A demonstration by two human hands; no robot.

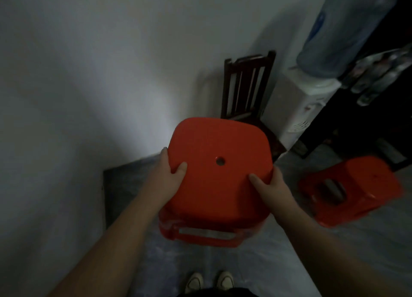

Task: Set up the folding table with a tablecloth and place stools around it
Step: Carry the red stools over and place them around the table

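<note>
A red plastic stool (219, 149) with a small round hole in its square seat is in front of me, seat up, above the floor. My left hand (169, 174) grips its left edge, thumb on top of the seat. My right hand (270, 186) grips the right edge the same way. Under it I see the lower rim of red plastic (200, 232), which may be another stool nested below. A second red stool (352, 191) lies on its side on the floor to the right. No folding table or tablecloth is in view.
A white wall (89, 73) runs along the left. A dark wooden chair (247, 87) stands in the corner behind the stool. Right of it is a white water dispenser (298, 104) with a large bottle (347, 29). Dark furniture (367, 129) fills the far right. My shoes (209, 281) are on grey floor.
</note>
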